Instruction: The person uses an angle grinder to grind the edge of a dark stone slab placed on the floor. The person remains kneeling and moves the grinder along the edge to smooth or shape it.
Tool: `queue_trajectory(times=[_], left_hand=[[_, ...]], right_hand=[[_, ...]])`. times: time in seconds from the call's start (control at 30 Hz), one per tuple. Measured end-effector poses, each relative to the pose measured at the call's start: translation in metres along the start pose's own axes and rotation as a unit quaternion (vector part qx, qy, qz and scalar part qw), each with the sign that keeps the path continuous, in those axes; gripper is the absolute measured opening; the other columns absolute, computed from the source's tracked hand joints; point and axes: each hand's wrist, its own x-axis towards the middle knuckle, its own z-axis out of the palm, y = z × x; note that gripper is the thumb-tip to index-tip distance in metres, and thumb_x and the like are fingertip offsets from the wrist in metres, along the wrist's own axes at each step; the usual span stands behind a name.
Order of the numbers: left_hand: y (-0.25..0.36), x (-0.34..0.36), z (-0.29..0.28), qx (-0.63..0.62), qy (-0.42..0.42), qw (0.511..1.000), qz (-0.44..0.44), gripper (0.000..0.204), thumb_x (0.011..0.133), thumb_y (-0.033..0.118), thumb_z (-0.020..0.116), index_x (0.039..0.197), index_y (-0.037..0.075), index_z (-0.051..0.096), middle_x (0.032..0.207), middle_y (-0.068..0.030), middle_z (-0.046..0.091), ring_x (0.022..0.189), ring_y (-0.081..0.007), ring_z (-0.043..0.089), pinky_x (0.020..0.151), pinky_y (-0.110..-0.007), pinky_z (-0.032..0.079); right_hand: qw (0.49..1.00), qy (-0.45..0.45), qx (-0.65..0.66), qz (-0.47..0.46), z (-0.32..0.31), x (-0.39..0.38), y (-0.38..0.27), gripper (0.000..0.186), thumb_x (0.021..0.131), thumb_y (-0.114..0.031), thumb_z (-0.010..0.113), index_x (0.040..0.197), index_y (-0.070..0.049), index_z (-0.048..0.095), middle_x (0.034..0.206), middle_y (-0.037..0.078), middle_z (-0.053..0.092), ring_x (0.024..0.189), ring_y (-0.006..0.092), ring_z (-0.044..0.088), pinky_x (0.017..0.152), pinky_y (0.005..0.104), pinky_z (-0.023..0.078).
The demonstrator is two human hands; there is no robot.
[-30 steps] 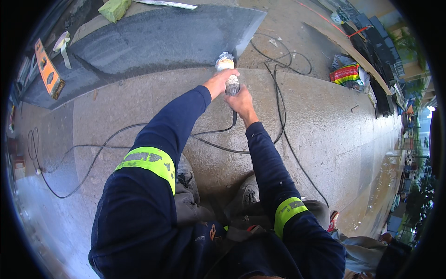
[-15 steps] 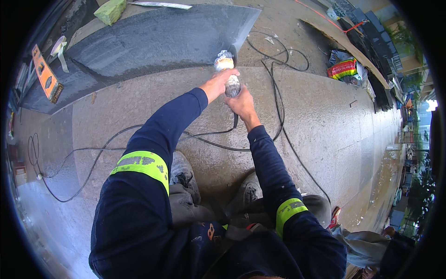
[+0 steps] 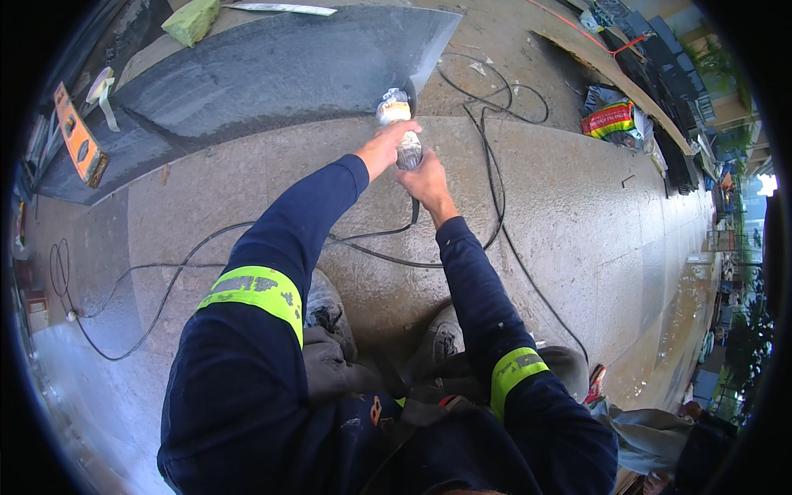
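Note:
Both hands are closed around a dust-covered angle grinder. My left hand wraps its body close to the head, and my right hand grips the rear end, where a black cord leaves it. The grinder's head is at the near right edge of a dark grey stone slab. Part of a dark disc shows beside the head; whether it touches the slab I cannot tell.
A black cable loops over the wet paved floor and around my shoes. On the left are an orange spirit level, a tape roll and a yellow-green sponge-like block. A colourful bag lies right; another person's legs are lower right.
The grinder and both hands have shifted very slightly to the left along the slab's edge. My grip looks the same.

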Motion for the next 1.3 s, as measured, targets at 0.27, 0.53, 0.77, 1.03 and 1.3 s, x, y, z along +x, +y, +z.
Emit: queue_trajectory(times=[0.27,0.53,0.77,1.03,1.3], left_hand=[[-0.007,0.029,-0.015,0.016,0.010,0.999,-0.031,0.020,0.103,0.011,0.079,0.123,0.010,0.078,0.117,-0.0050,0.071,0.107,-0.0163,0.072,0.091,-0.034,0.060],[-0.028,0.047,-0.045,0.178,-0.108,0.973,0.101,0.040,0.098,-0.002,0.080,0.135,0.012,0.074,0.123,-0.0067,0.071,0.109,-0.0163,0.071,0.096,-0.037,0.062],[0.002,0.007,0.013,-0.001,0.067,0.996,-0.050,0.033,0.087,0.009,0.093,0.112,0.012,0.071,0.089,-0.0040,0.070,0.074,-0.0243,0.073,0.065,-0.047,0.063],[0.011,-0.003,0.018,0.002,0.041,0.996,-0.073,0.033,0.088,0.012,0.094,0.111,0.014,0.071,0.088,-0.0025,0.071,0.073,-0.0238,0.074,0.066,-0.049,0.064],[0.007,0.015,0.005,0.008,0.032,0.996,-0.078,0.032,0.088,0.014,0.094,0.108,0.016,0.070,0.085,-0.0011,0.070,0.069,-0.0247,0.073,0.064,-0.051,0.064]], right_hand=[[1.000,-0.003,-0.010,0.009,0.006,0.013,0.004,0.083,0.080,-0.035,0.094,0.144,0.006,0.062,0.130,0.035,0.080,0.125,0.0508,0.077,0.107,0.0538,0.062],[1.000,0.001,0.001,-0.006,-0.001,0.000,-0.002,0.084,0.080,-0.035,0.094,0.144,0.007,0.061,0.128,0.035,0.080,0.124,0.0505,0.078,0.107,0.0538,0.062],[1.000,-0.002,0.001,0.000,-0.010,-0.011,-0.004,0.084,0.079,-0.033,0.094,0.145,0.008,0.060,0.127,0.035,0.080,0.124,0.0503,0.078,0.106,0.0534,0.062],[1.000,0.007,0.006,-0.012,-0.010,-0.014,-0.002,0.084,0.079,-0.033,0.094,0.145,0.005,0.061,0.127,0.033,0.081,0.124,0.0503,0.078,0.107,0.0532,0.062],[1.000,0.002,-0.003,-0.002,-0.006,-0.007,-0.003,0.082,0.079,-0.033,0.093,0.144,0.006,0.061,0.127,0.035,0.080,0.124,0.0506,0.078,0.107,0.0534,0.062]])
